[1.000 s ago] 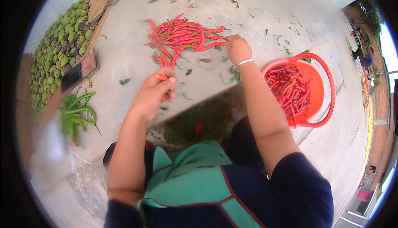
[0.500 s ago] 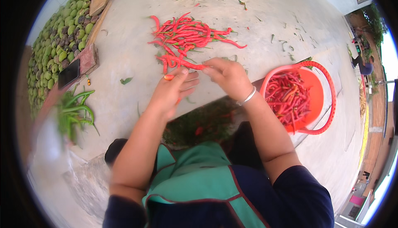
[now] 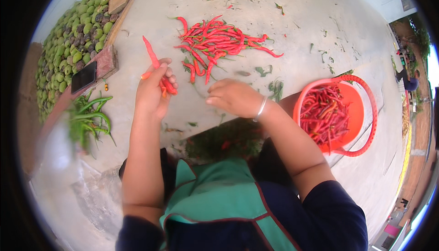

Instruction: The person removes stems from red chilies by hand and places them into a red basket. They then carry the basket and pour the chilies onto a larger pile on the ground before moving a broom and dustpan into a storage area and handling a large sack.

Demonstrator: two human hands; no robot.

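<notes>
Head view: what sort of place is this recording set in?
Probably a yard or porch open to the outdoors: red chillies are piled on a concrete surface, a heap of round green fruits lies at the left, and greenery shows toward the right edge.

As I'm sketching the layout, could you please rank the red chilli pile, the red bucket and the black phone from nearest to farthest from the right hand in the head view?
From the right hand:
1. Red chilli pile: just ahead, slightly left.
2. Red bucket: to its right.
3. Black phone: well off to the left.
</notes>
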